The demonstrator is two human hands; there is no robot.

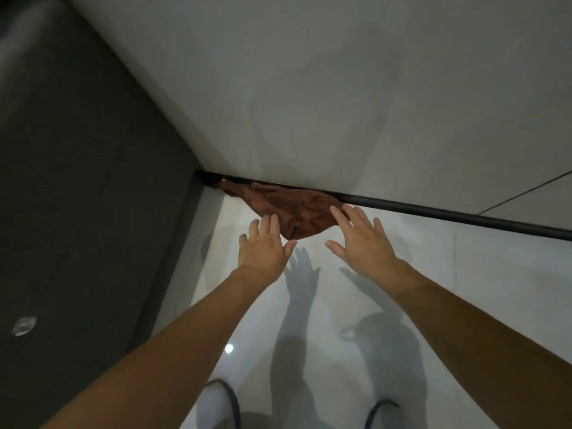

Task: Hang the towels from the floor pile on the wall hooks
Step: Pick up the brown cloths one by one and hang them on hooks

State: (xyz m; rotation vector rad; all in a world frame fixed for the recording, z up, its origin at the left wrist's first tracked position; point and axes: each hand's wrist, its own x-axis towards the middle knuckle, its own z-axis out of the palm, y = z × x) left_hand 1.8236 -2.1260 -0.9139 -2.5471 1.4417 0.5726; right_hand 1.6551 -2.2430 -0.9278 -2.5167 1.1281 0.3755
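Both arms were stretched out low, the left hand (263, 246) and right hand (360, 239) spread wide, fingers straight, holding nothing. The brown towel (297, 209) lay crumpled on the floor (464, 289), tucked against the foot of the wall (309, 88). It sat right at the fingertips, though I couldn't tell if they touched it.

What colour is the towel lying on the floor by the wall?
Rust brown, plain with no visible pattern; the towel shows in the head view, the only one.

Both bare hands, left hand (263, 247) and right hand (360, 238), reach spread-fingered over a crumpled brown towel (291, 209).
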